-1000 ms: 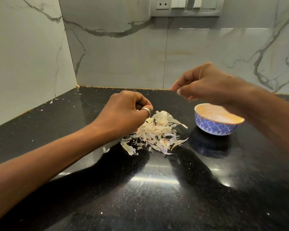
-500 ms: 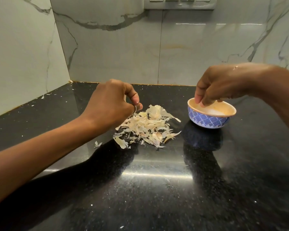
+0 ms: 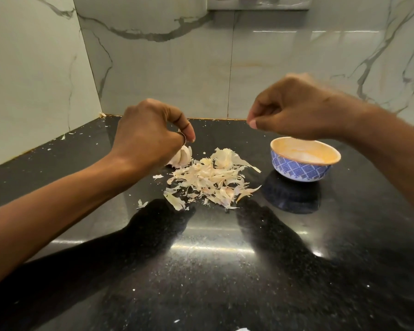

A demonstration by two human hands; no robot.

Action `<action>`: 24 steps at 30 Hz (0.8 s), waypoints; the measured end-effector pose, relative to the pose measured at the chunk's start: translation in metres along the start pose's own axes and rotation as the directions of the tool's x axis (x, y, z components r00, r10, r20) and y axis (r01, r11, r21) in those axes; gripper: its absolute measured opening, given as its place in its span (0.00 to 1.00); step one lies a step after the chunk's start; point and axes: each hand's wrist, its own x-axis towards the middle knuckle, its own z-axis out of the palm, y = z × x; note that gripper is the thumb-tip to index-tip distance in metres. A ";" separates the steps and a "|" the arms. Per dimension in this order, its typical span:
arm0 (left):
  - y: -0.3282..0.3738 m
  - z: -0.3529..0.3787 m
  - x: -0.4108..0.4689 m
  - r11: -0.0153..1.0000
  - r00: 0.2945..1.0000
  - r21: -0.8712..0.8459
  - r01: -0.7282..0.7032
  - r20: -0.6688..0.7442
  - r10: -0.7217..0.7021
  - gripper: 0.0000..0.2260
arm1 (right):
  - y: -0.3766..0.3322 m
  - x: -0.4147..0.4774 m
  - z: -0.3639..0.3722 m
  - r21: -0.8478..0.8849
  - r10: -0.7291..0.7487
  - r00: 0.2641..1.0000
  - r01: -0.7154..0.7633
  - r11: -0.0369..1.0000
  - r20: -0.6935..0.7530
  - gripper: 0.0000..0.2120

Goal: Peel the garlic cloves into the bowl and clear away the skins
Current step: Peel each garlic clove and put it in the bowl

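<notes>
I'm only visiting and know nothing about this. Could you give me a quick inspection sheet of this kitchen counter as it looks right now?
Surface: black glossy counter, speckled with pale flecks.
Job's things: garlic under the left hand; skins heaped mid-counter; blue patterned bowl right of the heap, contents unclear.
Clutter: stray skin bits beside the heap and along the left wall edge.
Hands: left hand grips the garlic; right hand above the bowl, fingers curled, nothing seen in it.
Cables: nothing seen.
Surroundings: marble-look wall; switch plate at the top edge.
</notes>
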 end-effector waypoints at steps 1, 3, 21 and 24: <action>0.000 0.000 0.000 1.000 1.000 0.003 0.009 0.002 -0.009 0.15 | -0.004 0.000 0.004 0.023 -0.035 0.999 0.035 0.999 -0.020 0.05; -0.001 0.000 0.001 1.000 1.000 0.006 0.023 0.006 -0.023 0.15 | -0.010 0.000 0.015 0.050 -0.081 0.995 0.084 0.995 -0.061 0.06; 0.001 -0.011 0.007 0.953 0.883 0.263 -0.152 0.469 0.011 0.07 | -0.036 -0.011 0.069 -0.137 -0.049 0.919 0.112 0.984 0.392 0.35; 0.003 -0.006 0.002 0.921 0.856 0.327 -0.210 0.517 0.012 0.12 | -0.038 -0.010 0.070 -0.118 -0.088 0.930 0.139 0.983 0.358 0.30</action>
